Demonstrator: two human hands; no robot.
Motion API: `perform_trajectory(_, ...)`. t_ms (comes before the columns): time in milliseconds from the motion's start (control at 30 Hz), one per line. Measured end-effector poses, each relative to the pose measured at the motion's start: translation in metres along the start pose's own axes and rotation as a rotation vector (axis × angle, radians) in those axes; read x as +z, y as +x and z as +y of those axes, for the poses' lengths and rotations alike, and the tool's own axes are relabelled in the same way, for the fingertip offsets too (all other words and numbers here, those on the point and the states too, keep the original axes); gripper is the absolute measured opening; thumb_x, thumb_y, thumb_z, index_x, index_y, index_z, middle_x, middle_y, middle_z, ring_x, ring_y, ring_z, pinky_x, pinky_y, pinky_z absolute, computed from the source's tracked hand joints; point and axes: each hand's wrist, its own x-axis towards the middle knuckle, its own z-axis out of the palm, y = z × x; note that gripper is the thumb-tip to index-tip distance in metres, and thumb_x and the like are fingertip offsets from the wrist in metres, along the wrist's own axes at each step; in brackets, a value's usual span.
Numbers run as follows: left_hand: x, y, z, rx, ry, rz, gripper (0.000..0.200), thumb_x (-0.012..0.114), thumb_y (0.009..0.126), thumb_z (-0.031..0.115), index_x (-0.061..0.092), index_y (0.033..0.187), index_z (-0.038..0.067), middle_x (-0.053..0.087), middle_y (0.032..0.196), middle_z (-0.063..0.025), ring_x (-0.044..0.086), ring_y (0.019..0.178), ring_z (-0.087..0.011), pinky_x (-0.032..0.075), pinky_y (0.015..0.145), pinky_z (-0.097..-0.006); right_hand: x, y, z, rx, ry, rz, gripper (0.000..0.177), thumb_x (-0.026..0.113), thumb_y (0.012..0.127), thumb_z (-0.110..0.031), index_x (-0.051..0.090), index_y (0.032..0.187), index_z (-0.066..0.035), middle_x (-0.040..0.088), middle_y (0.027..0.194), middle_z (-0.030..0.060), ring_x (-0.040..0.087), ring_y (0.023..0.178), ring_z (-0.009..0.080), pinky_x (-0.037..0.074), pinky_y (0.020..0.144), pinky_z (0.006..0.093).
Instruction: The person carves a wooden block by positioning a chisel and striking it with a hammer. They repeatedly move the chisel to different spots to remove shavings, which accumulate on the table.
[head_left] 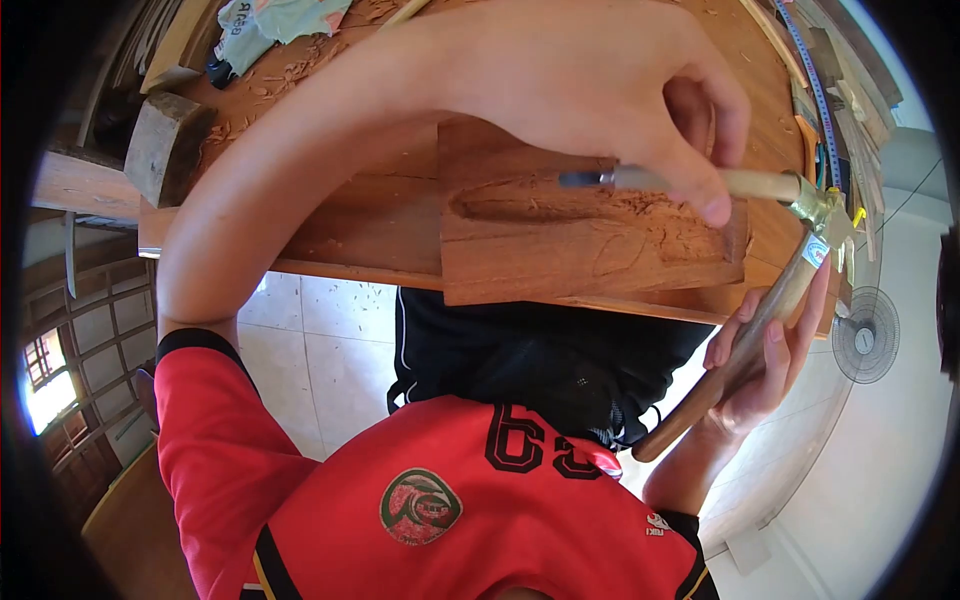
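A chisel (640, 178) lies almost level in my left hand (640, 100), its thumb and fingers closed around it from above. Its dark tip points left over a carved wooden board (530, 265), which has a long hollow with shavings in it and a drawn outline near the front. My right hand (775, 370) grips a hammer (740, 365) by its brown wooden handle at the table's right front. The metal hammer head is right at the end of the chisel's pale wooden handle.
The wooden table (350, 225) carries shavings and a plastic bag (285, 18) at the back left. A wood block (165, 150) stands at the left edge. A blue measuring tape (815, 90) and wood strips lie along the right. A fan (865, 335) stands beyond.
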Motion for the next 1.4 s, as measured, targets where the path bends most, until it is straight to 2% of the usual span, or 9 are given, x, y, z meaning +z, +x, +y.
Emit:
perform_trajectory(200, -0.001, -0.006, -0.006, 0.020, -0.022, 0.021, 0.030, 0.077, 0.093, 0.018, 0.071, 0.112, -0.005, 0.073, 0.086, -0.0140, 0.068, 0.077, -0.0201, 0.053, 0.072, -0.0329, -0.006, -0.007, -0.005, 0.016, -0.077, -0.027, 0.093, 0.067, 0.090, -0.022, 0.014, 0.165, -0.003, 0.060, 0.082, 0.0151, 0.057, 0.045, 0.0158, 0.045, 0.038, 0.0240)
perform_trajectory(300, 0.011, -0.013, -0.052, 0.408, -0.081, 0.086, 0.031, 0.077, 0.092, 0.019, 0.073, 0.111, -0.005, 0.074, 0.087, -0.0153, 0.069, 0.079, -0.0213, 0.053, 0.072, -0.0336, -0.007, -0.009, -0.007, 0.032, -0.110, -0.029, 0.099, 0.071, 0.086, -0.023, 0.015, 0.164, -0.001, 0.060, 0.081, 0.0152, 0.057, 0.045, 0.0154, 0.044, 0.038, 0.0224)
perform_trajectory(467, 0.032, 0.006, -0.078, 0.205, 0.089, 0.153, 0.041, 0.083, 0.082, 0.037, 0.081, 0.103, 0.002, 0.078, 0.090, -0.0110, 0.073, 0.081, -0.0233, 0.055, 0.076, -0.0345, -0.003, -0.010, -0.016, 0.003, -0.184, -0.030, 0.089, 0.063, 0.091, -0.020, 0.017, 0.164, 0.000, 0.059, 0.081, 0.0152, 0.054, 0.043, 0.0145, 0.042, 0.038, 0.0214)
perform_trajectory(767, 0.034, 0.007, -0.072, 0.128, 0.074, 0.122, 0.040, 0.083, 0.082, 0.037, 0.081, 0.106, 0.005, 0.079, 0.093, -0.0096, 0.073, 0.082, -0.0216, 0.055, 0.077, -0.0333, 0.003, -0.011, -0.020, 0.006, -0.266, 0.032, 0.077, 0.051, 0.095, -0.013, 0.019, 0.164, -0.002, 0.056, 0.078, 0.0143, 0.051, 0.042, 0.0120, 0.041, 0.038, 0.0201)
perform_trajectory(1067, 0.034, 0.010, -0.079, 0.192, 0.095, 0.118, 0.044, 0.084, 0.081, 0.043, 0.081, 0.105, 0.006, 0.078, 0.097, -0.0094, 0.072, 0.086, -0.0220, 0.055, 0.081, -0.0330, -0.004, -0.014, -0.022, -0.003, -0.354, -0.007, 0.075, 0.048, 0.096, -0.013, 0.018, 0.164, -0.001, 0.054, 0.084, 0.0142, 0.052, 0.043, 0.0110, 0.045, 0.036, 0.0208)
perform_trajectory(1133, 0.018, -0.010, -0.068, 0.309, -0.026, 0.052, 0.037, 0.082, 0.085, 0.029, 0.077, 0.104, -0.002, 0.075, 0.088, -0.0143, 0.070, 0.080, -0.0230, 0.054, 0.074, -0.0343, 0.006, -0.014, -0.026, -0.027, -0.312, 0.096, 0.076, 0.054, 0.093, -0.014, 0.026, 0.162, 0.002, 0.056, 0.074, 0.0123, 0.050, 0.041, 0.0110, 0.039, 0.037, 0.0198)
perform_trajectory(1233, 0.010, 0.002, -0.005, -0.166, -0.007, 0.044, 0.035, 0.082, 0.086, 0.025, 0.075, 0.102, -0.006, 0.073, 0.082, -0.0174, 0.069, 0.075, -0.0240, 0.054, 0.070, -0.0356, 0.007, -0.013, -0.029, -0.037, -0.286, 0.161, 0.079, 0.056, 0.091, -0.017, 0.026, 0.162, 0.001, 0.057, 0.073, 0.0133, 0.049, 0.041, 0.0113, 0.037, 0.037, 0.0200)
perform_trajectory(1300, 0.013, 0.002, -0.007, -0.166, 0.003, 0.062, 0.036, 0.082, 0.086, 0.026, 0.076, 0.101, -0.006, 0.072, 0.081, -0.0177, 0.068, 0.075, -0.0245, 0.053, 0.070, -0.0363, 0.007, -0.014, -0.026, 0.000, -0.294, 0.089, 0.078, 0.055, 0.091, -0.016, 0.026, 0.162, 0.001, 0.057, 0.073, 0.0136, 0.049, 0.041, 0.0120, 0.038, 0.038, 0.0204)
perform_trajectory(1400, 0.012, -0.013, -0.046, 0.220, -0.050, 0.065, 0.037, 0.082, 0.086, 0.026, 0.076, 0.102, -0.006, 0.072, 0.081, -0.0177, 0.067, 0.074, -0.0252, 0.053, 0.070, -0.0369, 0.004, -0.015, -0.022, 0.031, -0.322, 0.054, 0.078, 0.055, 0.091, -0.016, 0.026, 0.162, 0.000, 0.057, 0.074, 0.0139, 0.049, 0.041, 0.0131, 0.039, 0.038, 0.0211)
